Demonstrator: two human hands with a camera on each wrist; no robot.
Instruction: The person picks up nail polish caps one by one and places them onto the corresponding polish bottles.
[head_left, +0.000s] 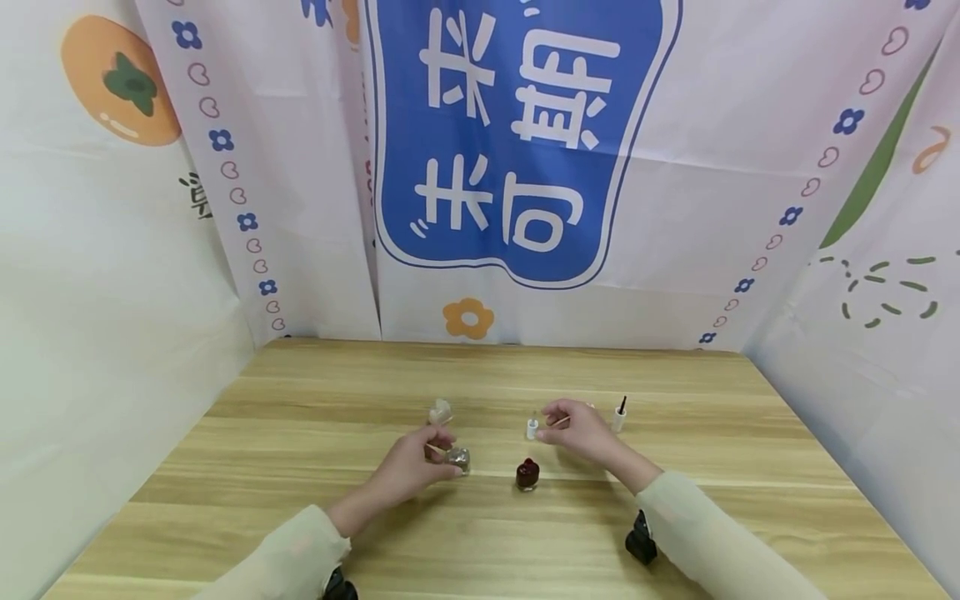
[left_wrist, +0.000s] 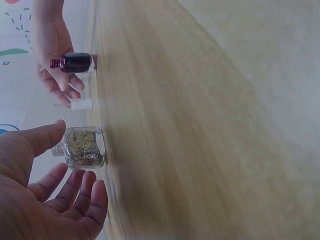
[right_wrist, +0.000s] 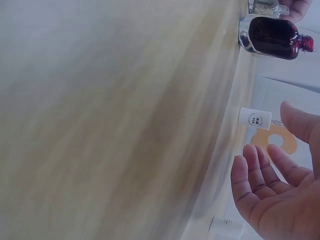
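A small glass nail polish bottle with gold glitter [head_left: 459,461] stands uncapped on the table. My left hand [head_left: 411,460] is around it, thumb near its neck and fingers loosely bent on the other side [left_wrist: 82,147]. My right hand [head_left: 579,429] hovers beside a white nail polish cap [head_left: 532,430] that stands with its brush pointing up. In the right wrist view, the thumb and relaxed fingers are apart with nothing between them, and the cap [right_wrist: 255,118] is just beyond the fingertips. An uncapped dark red nail polish bottle [head_left: 527,474] stands between the two hands, nearer the front.
Behind my left hand stands a small clear bottle [head_left: 440,411]. A second white cap with a dark upright brush [head_left: 619,414] stands just right of my right hand. Printed cloth [head_left: 300,250] encloses the wooden table [head_left: 465,550] at the back and sides.
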